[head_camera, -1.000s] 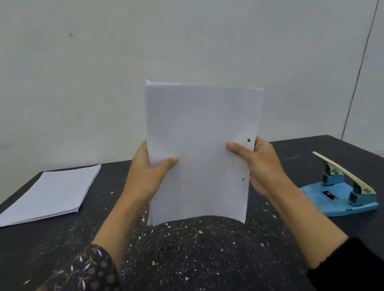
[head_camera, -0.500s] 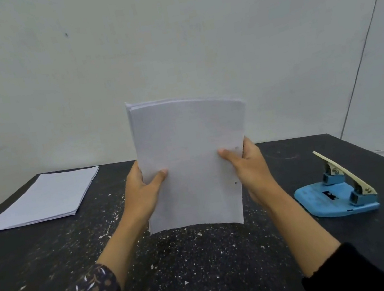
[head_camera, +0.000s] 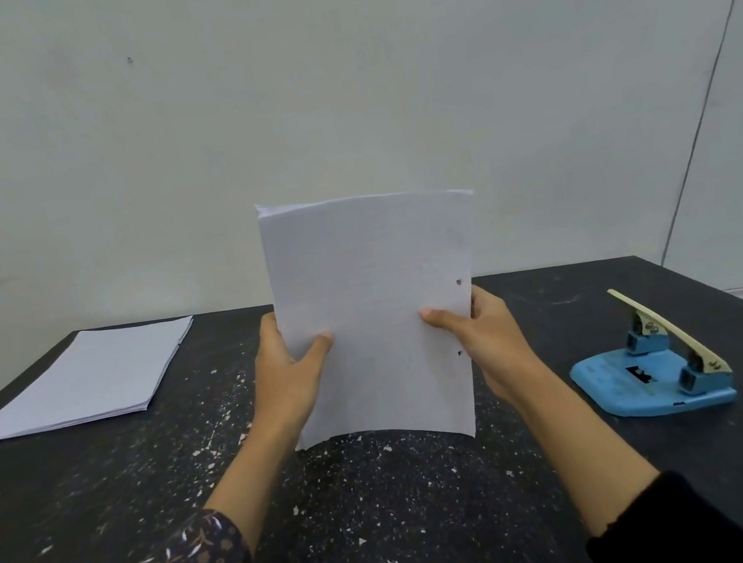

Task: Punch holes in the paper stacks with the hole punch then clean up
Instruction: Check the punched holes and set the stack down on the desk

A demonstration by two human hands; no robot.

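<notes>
Mid-frame, the left hand point(head_camera: 289, 375) and right hand point(head_camera: 483, 336) each pinch a side of the upright stack point(head_camera: 374, 310), two holes showing near its right edge. I'd tap its bottom edge on the table point(head_camera: 52, 511) to square the sheets. The punch point(head_camera: 649, 376) sits at right; another stack point(head_camera: 84, 379) lies upper left.

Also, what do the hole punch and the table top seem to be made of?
Hole punch: the blue base looks like painted metal or plastic, smooth with a slight sheen; the cream lever is thin and flat, probably painted metal. Which one, the picture cannot settle.
Table: a matte black board, perhaps painted wood or laminate, with worn pale marks and scattered white paper bits.
</notes>
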